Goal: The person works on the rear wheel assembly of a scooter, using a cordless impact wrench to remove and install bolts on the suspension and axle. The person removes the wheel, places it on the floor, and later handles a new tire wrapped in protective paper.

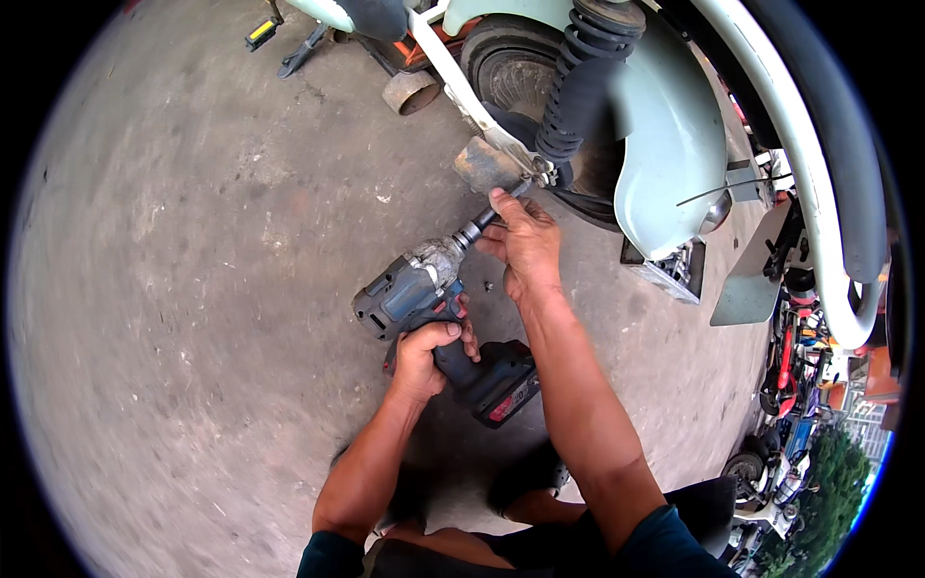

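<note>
My left hand (421, 358) is wrapped round the handle of a cordless impact wrench (416, 291), its fingers by the trigger and the battery pack (504, 385) below. From the wrench's nose a dark socket extension (477, 228) points up and right. My right hand (530, 246) pinches the extension near its far end, thumb on top. That end meets the lower mount (542, 175) of a black coil-spring shock absorber (564, 120) on a pale green scooter. Whether the socket sits fully on a fastener there is hidden. A worn, rusty cylinder (485, 166) lies just left of the mount.
Beside the shock are the scooter's rear wheel (511, 72) and pale green fender (674, 154). A metal tray (674, 275) with small metal parts stands under the fender. A white curved rail (819, 193) arches at right. Several parked motorbikes (771, 482) stand beyond the concrete floor (212, 289).
</note>
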A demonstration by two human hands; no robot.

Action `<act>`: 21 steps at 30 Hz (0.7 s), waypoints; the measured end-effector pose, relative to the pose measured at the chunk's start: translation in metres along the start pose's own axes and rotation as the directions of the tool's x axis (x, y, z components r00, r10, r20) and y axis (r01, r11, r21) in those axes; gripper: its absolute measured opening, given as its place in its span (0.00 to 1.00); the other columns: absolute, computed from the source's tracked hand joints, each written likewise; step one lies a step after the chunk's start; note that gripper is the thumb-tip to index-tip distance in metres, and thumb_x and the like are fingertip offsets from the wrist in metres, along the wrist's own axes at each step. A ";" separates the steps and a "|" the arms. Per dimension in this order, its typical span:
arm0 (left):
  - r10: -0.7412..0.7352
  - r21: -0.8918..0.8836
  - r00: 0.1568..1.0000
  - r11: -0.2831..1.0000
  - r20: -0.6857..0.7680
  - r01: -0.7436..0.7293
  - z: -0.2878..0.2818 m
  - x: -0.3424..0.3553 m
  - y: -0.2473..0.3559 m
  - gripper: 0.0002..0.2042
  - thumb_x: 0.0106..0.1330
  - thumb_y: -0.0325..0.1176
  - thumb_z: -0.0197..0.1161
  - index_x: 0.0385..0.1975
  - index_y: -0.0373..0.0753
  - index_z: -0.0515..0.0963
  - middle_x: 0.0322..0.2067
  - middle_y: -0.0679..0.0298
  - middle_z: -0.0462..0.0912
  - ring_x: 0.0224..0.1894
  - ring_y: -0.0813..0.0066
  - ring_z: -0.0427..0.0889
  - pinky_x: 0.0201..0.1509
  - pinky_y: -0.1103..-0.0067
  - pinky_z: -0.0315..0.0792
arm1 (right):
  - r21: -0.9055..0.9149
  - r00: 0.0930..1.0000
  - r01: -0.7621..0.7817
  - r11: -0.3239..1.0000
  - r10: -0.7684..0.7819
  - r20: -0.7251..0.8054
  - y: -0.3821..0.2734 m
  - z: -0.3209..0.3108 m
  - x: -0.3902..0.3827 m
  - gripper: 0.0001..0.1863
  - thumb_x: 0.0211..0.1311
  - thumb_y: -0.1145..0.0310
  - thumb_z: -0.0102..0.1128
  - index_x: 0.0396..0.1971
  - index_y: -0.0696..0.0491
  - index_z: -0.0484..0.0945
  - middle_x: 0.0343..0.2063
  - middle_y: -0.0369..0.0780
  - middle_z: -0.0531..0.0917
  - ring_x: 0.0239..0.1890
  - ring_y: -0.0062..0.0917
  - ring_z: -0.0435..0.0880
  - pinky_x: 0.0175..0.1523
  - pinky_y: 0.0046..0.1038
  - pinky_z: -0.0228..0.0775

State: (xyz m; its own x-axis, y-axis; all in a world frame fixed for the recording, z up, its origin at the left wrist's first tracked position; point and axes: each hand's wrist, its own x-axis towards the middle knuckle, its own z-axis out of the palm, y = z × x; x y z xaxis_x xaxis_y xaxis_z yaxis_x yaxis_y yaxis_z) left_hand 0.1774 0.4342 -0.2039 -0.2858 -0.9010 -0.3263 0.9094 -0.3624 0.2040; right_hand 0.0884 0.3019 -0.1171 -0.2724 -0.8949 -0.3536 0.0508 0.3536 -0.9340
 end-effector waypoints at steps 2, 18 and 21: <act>-0.004 0.036 0.999 0.999 -0.032 0.006 -0.004 -0.015 0.000 0.24 0.49 0.31 0.61 0.49 0.33 0.71 0.24 0.59 0.75 0.24 0.65 0.76 0.31 0.69 0.73 | 0.036 0.997 -0.059 0.998 0.057 0.042 0.011 -0.005 -0.006 0.16 0.59 0.60 0.68 0.37 0.56 0.75 0.28 0.36 0.77 0.24 0.21 0.78 0.25 0.24 0.76; -0.081 0.202 0.916 0.964 -0.394 0.172 -0.029 -0.124 -0.003 0.15 0.49 0.28 0.62 0.38 0.31 0.74 0.24 0.57 0.78 0.26 0.64 0.79 0.32 0.70 0.75 | 0.268 0.903 -0.420 0.867 0.429 0.027 0.123 -0.009 -0.049 0.12 0.71 0.60 0.48 0.36 0.53 0.74 0.26 0.39 0.79 0.23 0.28 0.81 0.24 0.30 0.74; -0.017 0.338 0.931 0.930 -0.364 0.148 -0.021 -0.135 -0.002 0.14 0.49 0.28 0.63 0.36 0.31 0.75 0.25 0.56 0.79 0.26 0.65 0.80 0.33 0.71 0.75 | 0.209 0.887 -0.453 0.867 0.461 0.013 0.140 -0.015 -0.048 0.12 0.72 0.60 0.46 0.35 0.52 0.74 0.26 0.39 0.79 0.23 0.27 0.80 0.24 0.29 0.72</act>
State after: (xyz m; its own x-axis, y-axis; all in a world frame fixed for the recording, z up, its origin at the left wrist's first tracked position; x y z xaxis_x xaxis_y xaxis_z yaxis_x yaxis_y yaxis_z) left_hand 0.2201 0.5613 -0.1796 -0.1716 -0.7465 -0.6429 0.7010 -0.5511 0.4527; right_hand 0.0942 0.3984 -0.2298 -0.2059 -0.6347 -0.7448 0.3683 0.6549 -0.6599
